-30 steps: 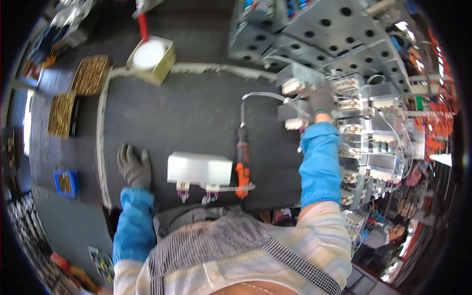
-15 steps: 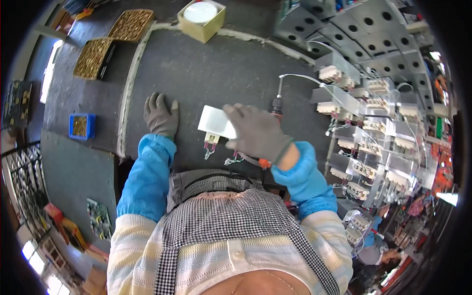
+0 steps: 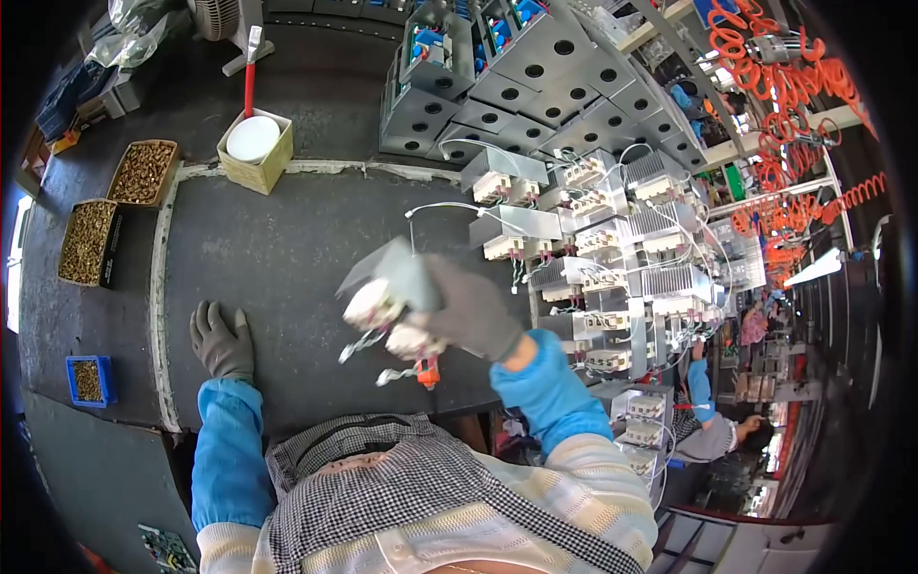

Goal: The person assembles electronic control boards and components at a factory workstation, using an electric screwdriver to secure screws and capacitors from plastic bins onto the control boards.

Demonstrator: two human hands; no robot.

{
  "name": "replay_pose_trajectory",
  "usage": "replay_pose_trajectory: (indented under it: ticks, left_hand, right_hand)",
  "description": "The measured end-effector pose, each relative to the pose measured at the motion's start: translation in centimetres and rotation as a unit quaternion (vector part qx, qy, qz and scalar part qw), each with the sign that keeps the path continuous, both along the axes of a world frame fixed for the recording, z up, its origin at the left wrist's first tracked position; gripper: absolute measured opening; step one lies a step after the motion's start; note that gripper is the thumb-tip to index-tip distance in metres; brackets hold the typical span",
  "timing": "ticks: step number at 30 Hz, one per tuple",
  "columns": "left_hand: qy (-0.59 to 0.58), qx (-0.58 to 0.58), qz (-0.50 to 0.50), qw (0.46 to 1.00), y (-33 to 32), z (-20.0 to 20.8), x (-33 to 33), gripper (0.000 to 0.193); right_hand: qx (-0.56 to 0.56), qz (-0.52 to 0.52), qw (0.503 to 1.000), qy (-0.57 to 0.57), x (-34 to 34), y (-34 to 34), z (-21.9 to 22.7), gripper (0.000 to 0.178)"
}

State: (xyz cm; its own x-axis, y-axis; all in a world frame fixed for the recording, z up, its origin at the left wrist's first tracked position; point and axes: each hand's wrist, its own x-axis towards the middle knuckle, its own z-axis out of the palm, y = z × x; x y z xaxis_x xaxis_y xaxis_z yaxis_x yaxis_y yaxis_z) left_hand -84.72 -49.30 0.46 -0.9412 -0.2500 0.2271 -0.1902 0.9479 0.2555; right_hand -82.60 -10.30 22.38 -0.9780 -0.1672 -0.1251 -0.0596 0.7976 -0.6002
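My right hand [image 3: 469, 311], in a grey glove, grips a metal plate [image 3: 400, 270] at its right side. The plate is tilted and smeared by motion, and white blocks [image 3: 375, 304] with short wires hang under it. Partly behind them is a power screwdriver, its orange end [image 3: 427, 373] showing below. My left hand [image 3: 222, 342], also gloved, lies flat on the dark table [image 3: 287, 230] with its fingers apart, holding nothing. To the right stand several similar plates with white blocks [image 3: 516, 225], joined by white wires.
Two trays of brass-coloured parts [image 3: 143, 172] and a blue box [image 3: 91, 381] of small parts stand at the left. A cardboard box [image 3: 258, 172] holds a white round tub and a red-handled tool. Grey metal cases [image 3: 535, 72] are stacked at the back. Another person [image 3: 717, 435] works at the right.
My right hand has lifted the plate off the table and tilted it. The view has swung to the right, so the things on the table appear further left. My left hand still rests flat.
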Motion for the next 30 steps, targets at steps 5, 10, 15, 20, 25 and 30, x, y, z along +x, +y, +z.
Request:
replay_pose_trajectory:
  ticks: [5, 10, 15, 20, 25, 30]
  left_hand:
    - [-0.015, -0.011, 0.008, 1.0, -0.1, 0.3, -0.6, 0.053]
    - [-0.005, -0.01, 0.015, 1.0, 0.1, 0.0, -0.5, 0.052]
    - [0.01, -0.002, 0.009, 1.0, 0.5, -0.4, -0.2, 0.052]
    - [0.01, -0.006, 0.008, 1.0, 0.4, 0.1, 0.0, 0.051]
    - [0.003, 0.007, 0.018, 1.0, 0.9, 0.7, -0.4, 0.051]
    - [0.002, 0.044, 0.004, 0.999, 1.2, 2.1, -0.8, 0.051]
  right_hand:
    - [-0.003, -0.159, 0.979, 0.128, -2.1, 9.3, 5.8, 0.079]
    - [-0.115, -0.268, 0.946, 0.144, -8.0, 17.2, 8.5, 0.043]
    - [0.105, -0.318, 0.937, 0.1, -12.4, 24.0, 5.0, 0.062]
    - [0.135, -0.348, 0.926, 0.062, -14.5, 23.8, 2.8, 0.067]
    - [0.155, -0.348, 0.923, 0.06, -14.9, 25.5, 0.5, 0.073]
    - [0.187, -0.29, 0.922, 0.175, -12.7, 25.1, 1.8, 0.073]
